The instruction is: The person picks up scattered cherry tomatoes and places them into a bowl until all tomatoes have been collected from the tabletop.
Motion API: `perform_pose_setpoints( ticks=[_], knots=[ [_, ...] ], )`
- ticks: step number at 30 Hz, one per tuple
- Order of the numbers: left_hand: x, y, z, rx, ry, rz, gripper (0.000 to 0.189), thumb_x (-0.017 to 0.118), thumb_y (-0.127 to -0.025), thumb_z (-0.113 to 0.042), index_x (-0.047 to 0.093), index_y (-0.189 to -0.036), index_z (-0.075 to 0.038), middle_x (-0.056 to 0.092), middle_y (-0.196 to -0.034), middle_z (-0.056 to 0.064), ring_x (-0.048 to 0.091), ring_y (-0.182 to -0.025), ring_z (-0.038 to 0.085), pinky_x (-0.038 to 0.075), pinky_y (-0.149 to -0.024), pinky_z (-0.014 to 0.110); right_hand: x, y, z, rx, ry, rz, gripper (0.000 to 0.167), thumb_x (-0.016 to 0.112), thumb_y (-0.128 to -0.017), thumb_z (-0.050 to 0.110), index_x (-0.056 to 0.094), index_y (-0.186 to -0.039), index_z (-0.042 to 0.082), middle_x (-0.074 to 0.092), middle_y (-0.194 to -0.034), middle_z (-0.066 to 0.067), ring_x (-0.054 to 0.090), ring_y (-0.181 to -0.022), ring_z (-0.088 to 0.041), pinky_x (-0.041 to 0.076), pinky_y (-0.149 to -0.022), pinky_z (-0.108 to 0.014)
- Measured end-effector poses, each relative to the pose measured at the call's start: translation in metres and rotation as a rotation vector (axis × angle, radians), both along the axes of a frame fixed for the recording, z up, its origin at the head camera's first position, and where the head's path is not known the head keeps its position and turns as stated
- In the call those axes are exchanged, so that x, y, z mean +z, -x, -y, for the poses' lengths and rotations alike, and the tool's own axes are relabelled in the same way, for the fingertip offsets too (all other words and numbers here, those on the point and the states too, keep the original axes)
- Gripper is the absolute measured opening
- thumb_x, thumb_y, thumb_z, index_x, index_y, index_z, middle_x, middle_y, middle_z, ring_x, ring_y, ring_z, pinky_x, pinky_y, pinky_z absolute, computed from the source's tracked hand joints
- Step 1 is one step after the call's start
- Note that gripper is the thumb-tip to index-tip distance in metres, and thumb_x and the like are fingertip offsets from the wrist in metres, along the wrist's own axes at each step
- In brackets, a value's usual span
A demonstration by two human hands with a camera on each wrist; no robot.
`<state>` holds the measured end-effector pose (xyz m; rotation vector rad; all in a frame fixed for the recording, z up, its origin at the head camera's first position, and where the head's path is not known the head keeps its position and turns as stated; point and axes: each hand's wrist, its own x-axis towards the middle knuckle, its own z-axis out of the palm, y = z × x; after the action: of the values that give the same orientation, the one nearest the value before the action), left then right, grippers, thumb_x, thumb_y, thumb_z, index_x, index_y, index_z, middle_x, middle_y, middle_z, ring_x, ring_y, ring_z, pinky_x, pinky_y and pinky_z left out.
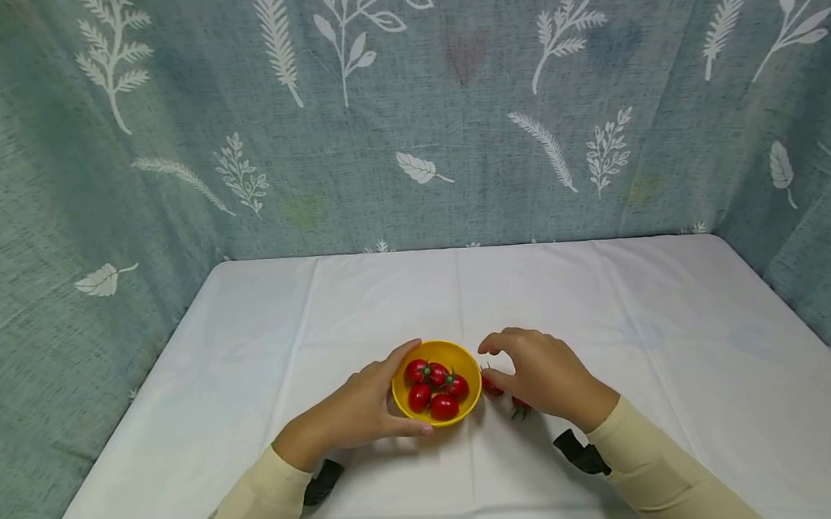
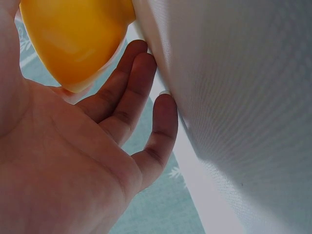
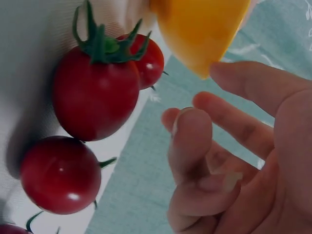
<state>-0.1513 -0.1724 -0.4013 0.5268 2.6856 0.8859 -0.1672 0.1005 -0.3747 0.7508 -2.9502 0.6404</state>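
A yellow bowl stands on the white-covered table with several red cherry tomatoes inside. My left hand holds the bowl's left side, thumb at the near rim and index finger at the far rim; its other fingers curl beneath, near the cloth. Just right of the bowl, my right hand hovers with loosely bent fingers and nothing between them. Under it lie loose tomatoes, one close to the bowl. The right wrist view shows a large tomato with its green stem, among others partly hidden.
A white cloth covers the table. Behind and on both sides hangs a blue-green curtain with white leaf prints. Dark bands sit at both wrists, under beige sleeves.
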Motion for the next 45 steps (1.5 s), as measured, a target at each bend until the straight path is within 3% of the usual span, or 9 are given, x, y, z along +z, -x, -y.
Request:
perform_pose_setpoints(
  ticks=[13,30,45],
  knots=[
    [-0.001,0.0,0.0,-0.014,-0.013,-0.019,0.115,0.086,-0.069,-0.057,0.022,-0.16,-0.027,0.05,-0.149,0.007,0.048,-0.135,0.034,0.041,-0.108,0.06,-0.011,0.005,0.004,-0.022,-0.122,0.13,0.037,0.085,-0.08,0.031,0.073,-0.113,0.021,0.068,-0.095,0.007,0.057,-0.077,-0.012,0.052,-0.068,-0.033],
    [-0.001,0.0,0.0,-0.028,-0.003,-0.031,0.114,0.086,-0.07,-0.057,0.021,-0.16,-0.028,0.05,-0.149,0.007,0.049,-0.134,0.032,0.041,-0.108,0.058,-0.017,0.009,0.002,-0.026,-0.129,0.175,0.036,0.083,-0.081,0.027,0.072,-0.114,0.02,0.067,-0.087,0.011,0.055,-0.077,-0.011,0.051,-0.068,-0.033],
    [0.001,0.001,-0.001,-0.023,-0.004,-0.012,0.115,0.086,-0.07,-0.057,0.02,-0.16,-0.028,0.048,-0.151,0.006,0.048,-0.135,0.032,0.04,-0.11,0.058,-0.013,0.011,-0.001,-0.035,-0.121,0.154,0.033,0.082,-0.082,0.029,0.072,-0.112,0.02,0.068,-0.088,0.01,0.056,-0.078,-0.012,0.053,-0.071,-0.035]
  ],
)
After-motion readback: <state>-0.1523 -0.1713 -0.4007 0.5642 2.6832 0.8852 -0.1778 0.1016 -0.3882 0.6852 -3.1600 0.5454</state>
